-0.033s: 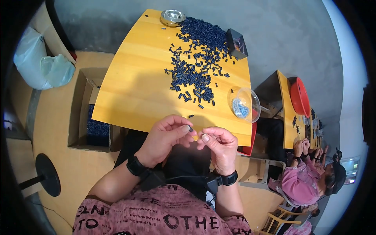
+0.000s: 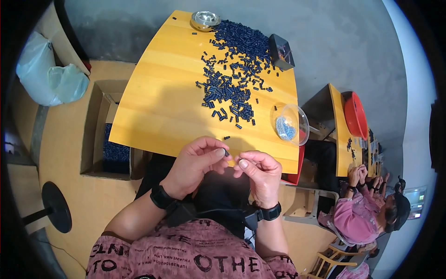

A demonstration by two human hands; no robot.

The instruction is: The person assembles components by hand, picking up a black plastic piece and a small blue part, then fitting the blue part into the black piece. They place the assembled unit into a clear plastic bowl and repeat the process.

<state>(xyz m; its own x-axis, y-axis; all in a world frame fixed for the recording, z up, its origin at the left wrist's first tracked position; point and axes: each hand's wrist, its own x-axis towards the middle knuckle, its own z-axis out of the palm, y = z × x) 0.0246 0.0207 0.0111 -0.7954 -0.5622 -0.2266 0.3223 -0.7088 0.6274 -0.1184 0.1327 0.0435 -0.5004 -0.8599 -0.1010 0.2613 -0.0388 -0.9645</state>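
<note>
Left hand (image 2: 200, 160): thumb and forefinger clamped on a dark part (image 2: 226, 152) by the near edge of the table (image 2: 158, 100); a slack grip could drop it.
Right hand (image 2: 262, 173): closed in a pinch just beside the left, apparently on a tiny bit (image 2: 241, 159) (too small to make out); rolling fingertips might lose it.
Loose part (image 2: 226, 137): alone near that edge; a brush of the left hand might flick it off.
Tub (image 2: 304, 120): round, clear, thin-walled, at the right edge; a knock could spill its pale-blue bits (image 2: 285, 129).
Pile (image 2: 241, 39): short, dark-blue cylinders, smooth-looking, lying every which way, thinning toward the hands.
Tabletop: flat, yellow, faintly grained.
Bowl (image 2: 205, 19): round, shiny metal.
Box (image 2: 281, 53): black, straight-sided.
Carton (image 2: 94, 135): brown cardboard, open, dark-blue contents.
</note>
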